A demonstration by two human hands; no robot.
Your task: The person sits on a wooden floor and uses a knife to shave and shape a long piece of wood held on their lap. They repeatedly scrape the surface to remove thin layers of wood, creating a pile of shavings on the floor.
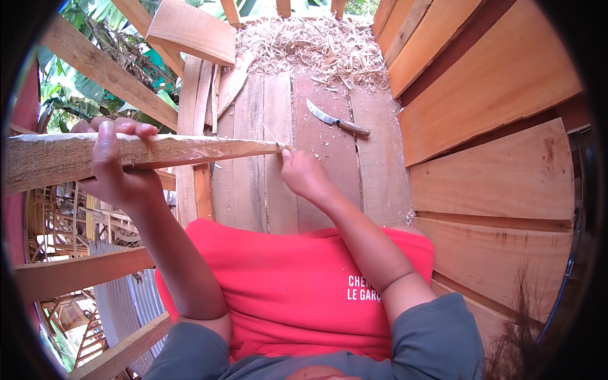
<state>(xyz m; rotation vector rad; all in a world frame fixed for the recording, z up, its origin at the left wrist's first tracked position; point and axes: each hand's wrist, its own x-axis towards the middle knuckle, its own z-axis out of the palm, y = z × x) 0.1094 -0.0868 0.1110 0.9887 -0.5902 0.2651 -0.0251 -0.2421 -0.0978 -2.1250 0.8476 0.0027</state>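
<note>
The left hand [117,168] wraps its fingers around one rough, tapered wooden stake [145,152], held level above the plank floor [316,171]. At the stake's pointed tip, the right hand [304,174] pinches a thin sliver; a splinter could pierce a fingertip. Beyond the tip lie one knife [335,119] and one heap of wood shavings [316,44].

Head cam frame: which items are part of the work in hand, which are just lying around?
In hand:
- rough wooden stick, gripped by the left hand
- thin sliver at its tapered tip, pinched by the right hand

Lying about:
- knife on the plank floor, untouched
- pile of wood shavings
- loose board
- stacked planks
</note>
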